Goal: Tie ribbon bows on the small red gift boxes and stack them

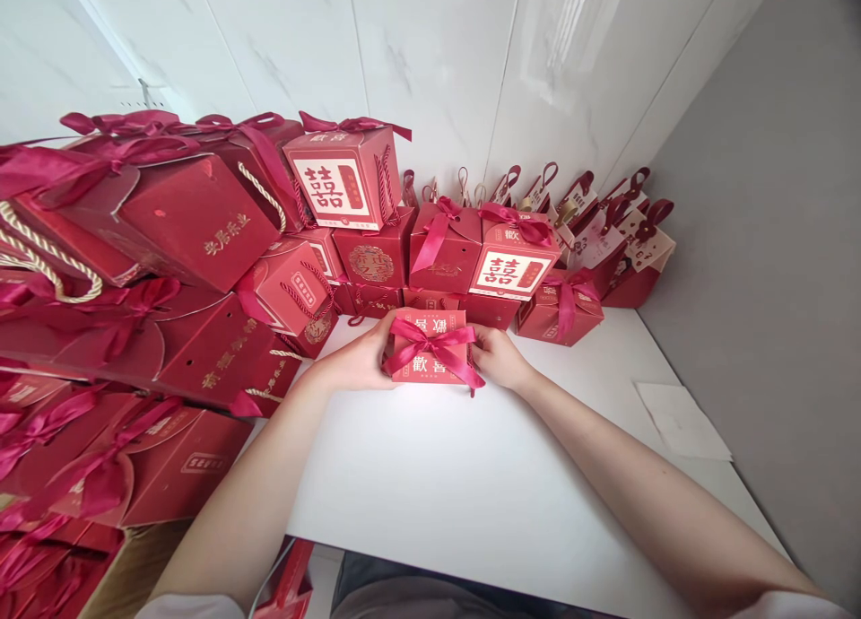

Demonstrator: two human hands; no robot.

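Note:
Between my two hands is a small red gift box [418, 364] with pale Chinese characters and a crimson ribbon bow [434, 339] tied on its top. My left hand [369, 354] grips its left side, fingers partly hidden behind the box. On the opposite side, my right hand [499, 357] holds the box with curled fingers. The box is over the white table [404, 475], close to a row of similar boxes. Whether its bottom touches the table, I cannot tell.
Larger red gift boxes [195, 211] with bows and rope handles are piled at the left. A box with a white label [329, 193] tops the middle stack. Small looped bags [639, 242] stand at the back right. White paper [682, 420] lies near the grey partition [760, 269].

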